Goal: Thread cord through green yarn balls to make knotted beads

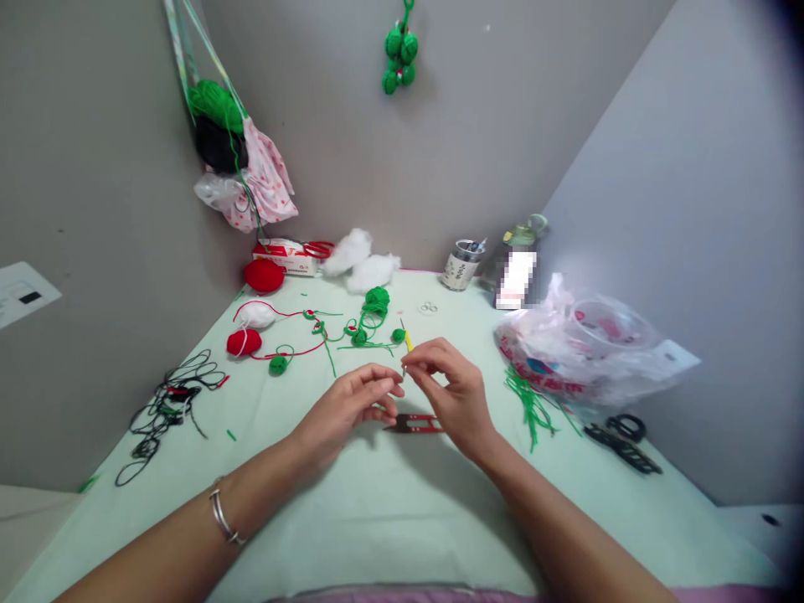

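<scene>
My right hand (449, 389) pinches a tiny silvery item (404, 369) between thumb and fingertips, too small to name. Close beside it on the left, my left hand (358, 406) has its fingers curled, thumb near the fingertips; anything between them is too small to tell. Under both hands lie red-handled thread snips (414, 424), partly hidden by my right hand. A yellow-handled tool (408, 339) lies just beyond the fingertips, beside a small green ball (398, 335). Behind are a green yarn ball (377, 300) and small green and red crocheted pieces (317, 327).
Red yarn (264, 275), white stuffing (361, 261) and a pen cup (461, 266) stand at the back. Tangled black cords (169, 406) lie left. A plastic bag (584, 347), green strands (533, 410) and black scissors (621, 444) are right. A bag (270, 180) hangs back left.
</scene>
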`<move>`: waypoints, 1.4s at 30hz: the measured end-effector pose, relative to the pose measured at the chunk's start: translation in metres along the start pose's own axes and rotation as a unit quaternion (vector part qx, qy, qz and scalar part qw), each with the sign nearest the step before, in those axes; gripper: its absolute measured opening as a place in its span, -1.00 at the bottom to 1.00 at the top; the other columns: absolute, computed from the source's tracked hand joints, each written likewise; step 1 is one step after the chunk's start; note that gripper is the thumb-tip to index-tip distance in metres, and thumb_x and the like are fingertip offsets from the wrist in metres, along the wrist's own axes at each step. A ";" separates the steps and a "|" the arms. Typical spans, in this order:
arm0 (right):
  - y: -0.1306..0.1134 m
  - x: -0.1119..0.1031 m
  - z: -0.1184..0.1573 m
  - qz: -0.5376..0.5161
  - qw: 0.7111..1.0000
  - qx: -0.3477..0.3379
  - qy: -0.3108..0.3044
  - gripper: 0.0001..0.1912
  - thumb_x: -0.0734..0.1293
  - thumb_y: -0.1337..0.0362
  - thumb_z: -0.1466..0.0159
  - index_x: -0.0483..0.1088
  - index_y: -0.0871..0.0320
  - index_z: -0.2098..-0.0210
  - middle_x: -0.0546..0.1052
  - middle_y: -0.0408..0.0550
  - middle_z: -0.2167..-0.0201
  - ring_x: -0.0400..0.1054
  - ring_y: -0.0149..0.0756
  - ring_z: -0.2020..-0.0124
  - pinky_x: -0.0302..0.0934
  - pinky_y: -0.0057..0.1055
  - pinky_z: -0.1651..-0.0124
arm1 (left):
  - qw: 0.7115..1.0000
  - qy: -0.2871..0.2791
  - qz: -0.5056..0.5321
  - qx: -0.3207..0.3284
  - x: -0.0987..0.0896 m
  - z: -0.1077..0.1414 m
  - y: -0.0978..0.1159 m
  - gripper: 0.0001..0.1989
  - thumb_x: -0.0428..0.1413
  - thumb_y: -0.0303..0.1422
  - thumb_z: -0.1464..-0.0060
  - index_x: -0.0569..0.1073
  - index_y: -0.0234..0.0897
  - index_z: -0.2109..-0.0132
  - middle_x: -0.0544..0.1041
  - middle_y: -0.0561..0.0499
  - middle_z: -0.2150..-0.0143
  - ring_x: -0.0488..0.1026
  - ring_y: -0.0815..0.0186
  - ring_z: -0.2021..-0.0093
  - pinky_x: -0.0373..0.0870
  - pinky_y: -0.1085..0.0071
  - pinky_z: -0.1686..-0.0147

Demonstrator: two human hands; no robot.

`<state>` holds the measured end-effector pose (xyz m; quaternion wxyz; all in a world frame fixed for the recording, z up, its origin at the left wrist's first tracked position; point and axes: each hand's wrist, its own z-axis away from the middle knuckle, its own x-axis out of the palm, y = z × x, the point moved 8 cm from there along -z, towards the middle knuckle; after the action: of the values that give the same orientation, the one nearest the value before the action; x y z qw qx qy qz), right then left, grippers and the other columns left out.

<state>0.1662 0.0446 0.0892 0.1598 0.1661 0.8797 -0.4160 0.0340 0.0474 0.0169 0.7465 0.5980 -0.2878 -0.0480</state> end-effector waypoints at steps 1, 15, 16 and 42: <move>-0.007 0.000 0.007 0.008 1.000 -0.020 0.011 -0.86 0.28 0.36 -0.33 0.50 0.10 0.25 0.50 -0.05 0.31 0.41 -0.34 0.31 0.32 -0.41 0.29 | 0.999 -0.012 0.030 -0.006 0.007 0.001 -0.002 -0.83 0.20 -0.21 -0.14 0.53 -0.20 0.20 0.49 -0.01 0.21 0.44 0.38 0.32 0.45 0.40 0.24; 0.009 0.025 0.017 -0.180 0.965 0.131 -0.137 -0.73 0.45 0.23 -0.23 0.53 0.09 0.06 0.47 -0.07 0.24 0.37 -0.38 0.30 0.34 -0.42 0.25 | 0.992 0.014 0.128 0.001 0.006 0.005 -0.009 -0.81 0.24 -0.32 -0.14 0.47 -0.38 0.32 0.39 0.09 0.42 0.33 0.52 0.47 0.38 0.60 0.43; 0.011 0.026 0.017 -0.194 0.961 0.138 -0.139 -0.76 0.46 0.23 -0.21 0.55 0.09 0.12 0.47 -0.07 0.25 0.37 -0.37 0.30 0.33 -0.41 0.24 | 0.992 0.014 0.127 0.004 0.006 0.005 -0.009 -0.81 0.24 -0.32 -0.14 0.48 -0.38 0.30 0.40 0.09 0.42 0.33 0.52 0.47 0.38 0.59 0.44; 0.014 0.038 0.022 -0.295 0.930 0.198 -0.094 -0.87 0.49 0.21 -0.16 0.59 0.14 0.34 0.40 -0.16 0.43 0.35 -0.47 0.51 0.29 -0.51 0.49 | 0.982 0.015 0.190 -0.009 0.009 0.005 -0.020 -0.85 0.27 -0.38 -0.04 0.53 -0.42 0.31 0.40 0.06 0.46 0.34 0.47 0.49 0.42 0.56 0.47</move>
<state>0.1414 0.0416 0.0501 0.0758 -0.1120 0.7696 -0.6241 0.0446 0.0342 0.0024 0.7512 0.5265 -0.3850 0.1014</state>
